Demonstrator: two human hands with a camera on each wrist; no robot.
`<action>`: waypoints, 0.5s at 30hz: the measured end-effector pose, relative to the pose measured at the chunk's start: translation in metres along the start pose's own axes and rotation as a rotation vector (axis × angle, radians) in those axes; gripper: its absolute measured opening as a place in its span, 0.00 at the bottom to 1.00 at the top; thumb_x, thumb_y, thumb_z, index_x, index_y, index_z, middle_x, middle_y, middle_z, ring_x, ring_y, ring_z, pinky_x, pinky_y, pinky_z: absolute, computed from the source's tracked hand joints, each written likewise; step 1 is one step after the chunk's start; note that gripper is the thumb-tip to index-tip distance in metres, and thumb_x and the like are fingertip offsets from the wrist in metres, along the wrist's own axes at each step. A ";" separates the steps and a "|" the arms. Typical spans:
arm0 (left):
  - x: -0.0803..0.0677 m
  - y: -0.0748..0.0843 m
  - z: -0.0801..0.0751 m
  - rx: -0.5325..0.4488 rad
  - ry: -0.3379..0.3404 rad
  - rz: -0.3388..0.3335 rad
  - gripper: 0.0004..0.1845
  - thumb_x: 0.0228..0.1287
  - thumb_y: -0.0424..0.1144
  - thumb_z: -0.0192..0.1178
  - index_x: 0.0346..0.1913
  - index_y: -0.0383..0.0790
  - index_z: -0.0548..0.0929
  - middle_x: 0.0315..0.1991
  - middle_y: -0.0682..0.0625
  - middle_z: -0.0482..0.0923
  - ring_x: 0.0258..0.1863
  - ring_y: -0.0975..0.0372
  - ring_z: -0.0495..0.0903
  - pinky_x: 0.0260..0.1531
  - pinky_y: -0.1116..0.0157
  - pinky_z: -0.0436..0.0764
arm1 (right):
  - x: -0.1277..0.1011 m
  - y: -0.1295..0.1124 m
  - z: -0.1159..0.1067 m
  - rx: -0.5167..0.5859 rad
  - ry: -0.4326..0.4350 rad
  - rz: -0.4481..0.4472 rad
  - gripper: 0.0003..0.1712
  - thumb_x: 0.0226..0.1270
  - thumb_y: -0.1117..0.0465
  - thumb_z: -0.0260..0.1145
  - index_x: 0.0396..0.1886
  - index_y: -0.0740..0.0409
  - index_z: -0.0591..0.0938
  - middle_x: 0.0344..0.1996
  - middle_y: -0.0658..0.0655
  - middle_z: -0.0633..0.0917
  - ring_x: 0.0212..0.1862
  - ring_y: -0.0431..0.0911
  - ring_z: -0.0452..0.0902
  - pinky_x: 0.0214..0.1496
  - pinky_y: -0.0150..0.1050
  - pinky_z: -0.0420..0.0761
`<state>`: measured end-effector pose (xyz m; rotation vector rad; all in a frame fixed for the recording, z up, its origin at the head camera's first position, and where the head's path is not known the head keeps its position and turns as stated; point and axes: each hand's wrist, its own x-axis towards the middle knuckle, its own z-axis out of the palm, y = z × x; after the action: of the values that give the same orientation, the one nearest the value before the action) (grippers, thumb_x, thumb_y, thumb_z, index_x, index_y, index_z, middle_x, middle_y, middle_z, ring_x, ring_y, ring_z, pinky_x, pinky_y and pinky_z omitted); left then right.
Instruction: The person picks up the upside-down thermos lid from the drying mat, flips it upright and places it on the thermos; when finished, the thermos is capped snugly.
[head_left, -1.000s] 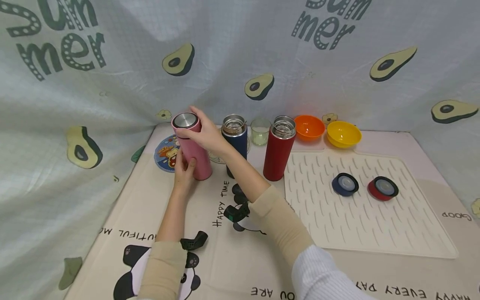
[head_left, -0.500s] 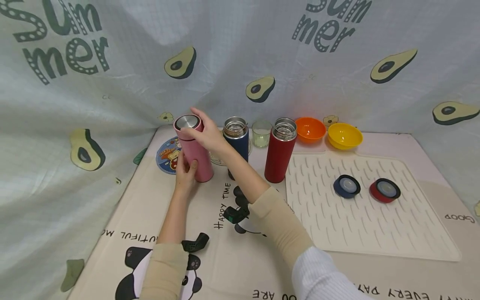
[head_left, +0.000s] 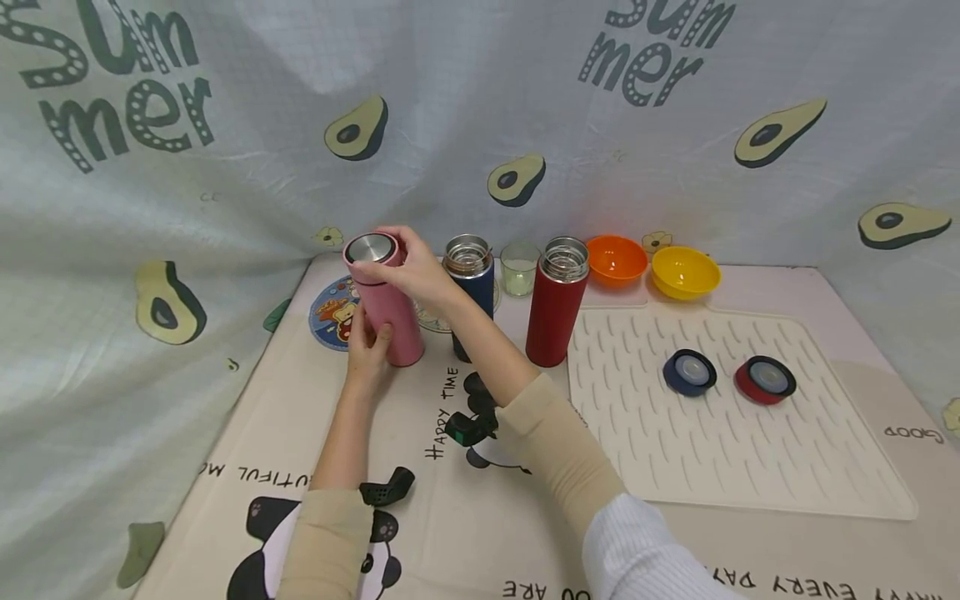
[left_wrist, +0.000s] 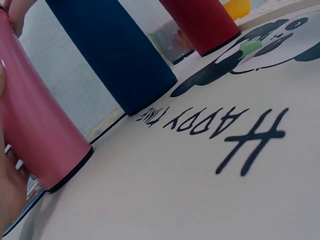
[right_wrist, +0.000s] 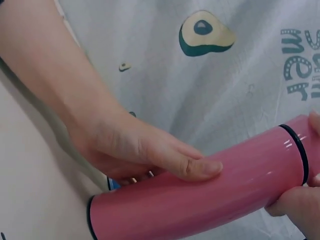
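The left hand (head_left: 367, 357) gripped the pink bottle (head_left: 399, 323) low on its side; above that hand, the right hand (head_left: 417, 268) grasped the bottle's lid (head_left: 372, 247). Right of both hands stood a blue bottle (head_left: 478, 286), then a red bottle (head_left: 557, 317).

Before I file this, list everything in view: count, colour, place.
Pink flask: 1, pink, left
Open flasks: 2, blue and red, centre
Glass: 1, clear, between open flasks
Bowls: 2, orange and yellow, back
Mat: 1, cream, right
Caps: 2, blue and red, on mat
Discs: 2, blue and pale, behind flasks
Tablecloth: 1, cream, below
Curtain: 1, grey, behind
Cuffs: 2, tan, foreground
Wrist devices: 2, black, at cuffs
Sleeve: 1, white, foreground
Left hand: 1, bare, gripping pink flask
Right hand: 1, bare, gripping its lid
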<state>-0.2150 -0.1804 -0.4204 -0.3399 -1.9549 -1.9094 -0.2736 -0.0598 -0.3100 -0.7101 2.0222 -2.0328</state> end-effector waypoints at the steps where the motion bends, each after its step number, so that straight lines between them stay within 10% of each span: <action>1: 0.000 0.000 0.000 0.001 -0.005 0.005 0.47 0.55 0.60 0.53 0.67 0.29 0.54 0.54 0.32 0.67 0.50 0.68 0.69 0.52 0.70 0.66 | 0.000 0.001 0.001 -0.009 0.012 -0.003 0.34 0.55 0.62 0.69 0.59 0.58 0.64 0.50 0.54 0.72 0.50 0.42 0.72 0.47 0.31 0.76; 9: 0.002 -0.003 -0.003 0.001 0.003 0.010 0.48 0.52 0.61 0.56 0.66 0.28 0.56 0.46 0.47 0.73 0.44 0.69 0.73 0.47 0.72 0.70 | 0.001 0.001 0.007 -0.033 0.022 0.032 0.36 0.58 0.61 0.66 0.64 0.57 0.61 0.51 0.55 0.73 0.50 0.41 0.72 0.48 0.29 0.73; 15: 0.003 -0.002 -0.004 0.010 0.002 0.008 0.47 0.52 0.60 0.57 0.65 0.28 0.57 0.47 0.40 0.73 0.43 0.70 0.74 0.46 0.73 0.71 | -0.001 0.003 0.012 -0.033 0.136 -0.023 0.36 0.49 0.58 0.73 0.55 0.56 0.65 0.47 0.52 0.74 0.47 0.40 0.73 0.45 0.29 0.76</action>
<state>-0.2180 -0.1849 -0.4204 -0.3423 -1.9593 -1.8935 -0.2683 -0.0701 -0.3140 -0.6198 2.1346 -2.1190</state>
